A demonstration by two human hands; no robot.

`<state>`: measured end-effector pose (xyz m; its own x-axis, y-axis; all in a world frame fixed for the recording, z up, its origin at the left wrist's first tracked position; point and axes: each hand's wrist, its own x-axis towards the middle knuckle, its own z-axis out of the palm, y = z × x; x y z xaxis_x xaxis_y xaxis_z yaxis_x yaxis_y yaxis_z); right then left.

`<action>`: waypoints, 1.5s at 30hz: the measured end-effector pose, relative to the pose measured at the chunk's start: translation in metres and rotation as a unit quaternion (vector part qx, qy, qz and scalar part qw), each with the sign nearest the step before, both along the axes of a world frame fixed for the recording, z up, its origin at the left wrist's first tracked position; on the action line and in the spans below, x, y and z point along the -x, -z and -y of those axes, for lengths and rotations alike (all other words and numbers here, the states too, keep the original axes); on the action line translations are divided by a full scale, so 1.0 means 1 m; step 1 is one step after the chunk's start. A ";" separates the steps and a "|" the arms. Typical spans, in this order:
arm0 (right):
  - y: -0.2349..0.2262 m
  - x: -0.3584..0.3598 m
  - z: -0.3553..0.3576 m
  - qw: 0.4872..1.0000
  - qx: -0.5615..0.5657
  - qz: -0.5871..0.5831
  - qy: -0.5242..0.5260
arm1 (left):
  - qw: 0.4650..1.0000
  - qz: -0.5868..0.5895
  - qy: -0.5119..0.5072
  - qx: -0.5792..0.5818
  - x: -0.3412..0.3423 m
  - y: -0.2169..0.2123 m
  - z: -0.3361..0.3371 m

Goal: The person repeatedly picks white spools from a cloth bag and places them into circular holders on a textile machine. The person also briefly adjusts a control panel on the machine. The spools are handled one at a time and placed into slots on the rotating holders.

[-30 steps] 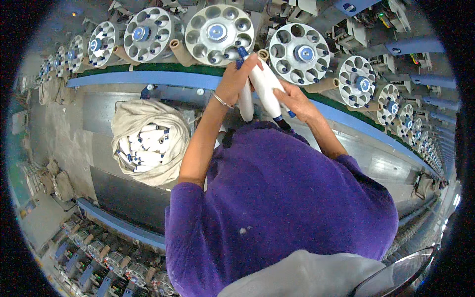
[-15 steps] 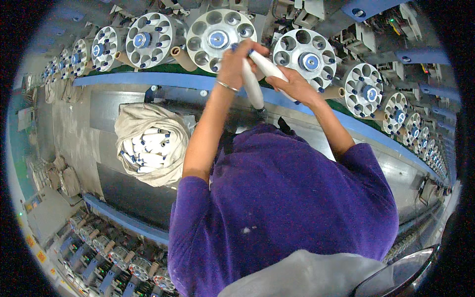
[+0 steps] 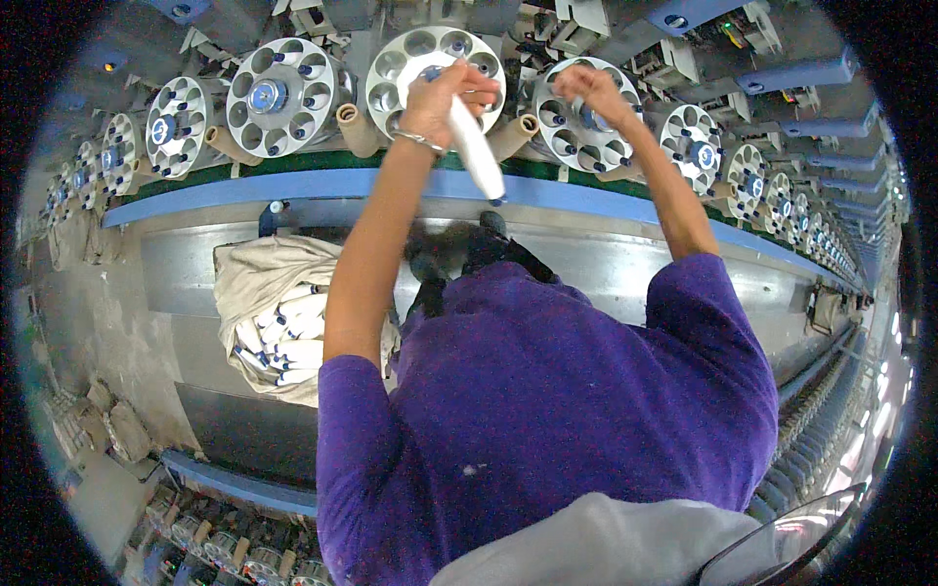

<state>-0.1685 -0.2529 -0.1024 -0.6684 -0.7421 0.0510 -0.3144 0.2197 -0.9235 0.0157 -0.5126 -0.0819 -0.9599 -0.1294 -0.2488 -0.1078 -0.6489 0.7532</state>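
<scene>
Our left hand (image 3: 440, 103) grasps a white bobbin (image 3: 476, 154) near its upper end; it slants down and rightward before one round holder (image 3: 408, 70), its lower tip in front of the blue rail (image 3: 322, 184). Our right hand (image 3: 596, 93) is at the neighbouring holder (image 3: 586, 135) with bent fingers, and we cannot tell whether it grips anything. Left of us, an open cloth sack (image 3: 256, 262) contains more white bobbins (image 3: 298, 350).
</scene>
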 end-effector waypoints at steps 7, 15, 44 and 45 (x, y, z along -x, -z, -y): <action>-0.074 0.024 -0.085 0.928 0.147 -0.127 0.317 | 0.978 0.159 -0.127 0.056 -0.158 0.088 0.115; 0.044 0.025 -0.090 0.837 -0.361 -0.376 0.167 | 0.831 0.416 -0.368 -0.031 -0.382 0.162 0.139; 0.203 -0.482 0.353 0.887 -0.323 -0.165 -0.286 | 0.666 0.590 -0.289 0.353 -0.494 0.281 0.169; 0.200 -0.481 0.353 0.895 -0.306 -0.141 -0.294 | 0.685 0.560 -0.313 0.346 -0.501 0.278 0.168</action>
<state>0.3125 -0.6063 -0.3021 -0.1780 -0.9076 -0.3801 -0.7426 0.3774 -0.5533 0.5169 -0.6809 -0.3602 0.0791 -0.8867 -0.4556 -0.7331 -0.3615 0.5762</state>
